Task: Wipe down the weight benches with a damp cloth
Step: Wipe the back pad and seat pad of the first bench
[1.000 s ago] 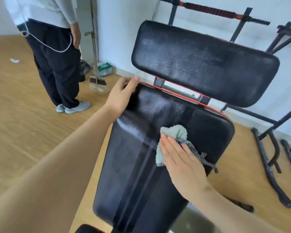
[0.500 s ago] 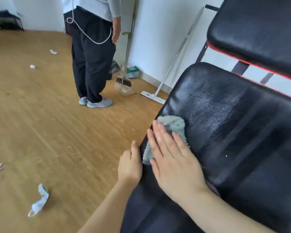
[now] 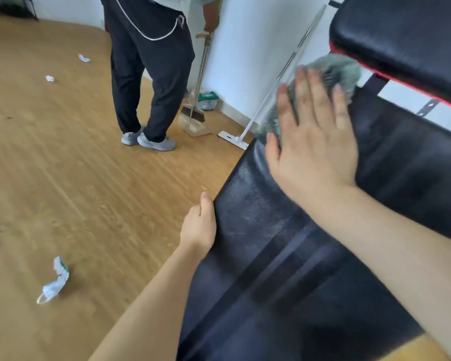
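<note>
Right hand (image 3: 315, 142), open and flat, presses a grey-green fuzzy cloth (image 3: 341, 71) onto the black padded vinyl bench (image 3: 284, 256); left hand (image 3: 198, 227) grips its edge.

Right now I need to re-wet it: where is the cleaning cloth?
The cloth is upper right in the head view, pressed flat under the right hand at the bench pad's far corner.

bench pad (image 3: 271, 230): black, grained, faintly glossy, likely vinyl | cloth (image 3: 341, 71): fuzzy grey-green, blurred | floor (image 3: 63, 165): matt wood
</note>
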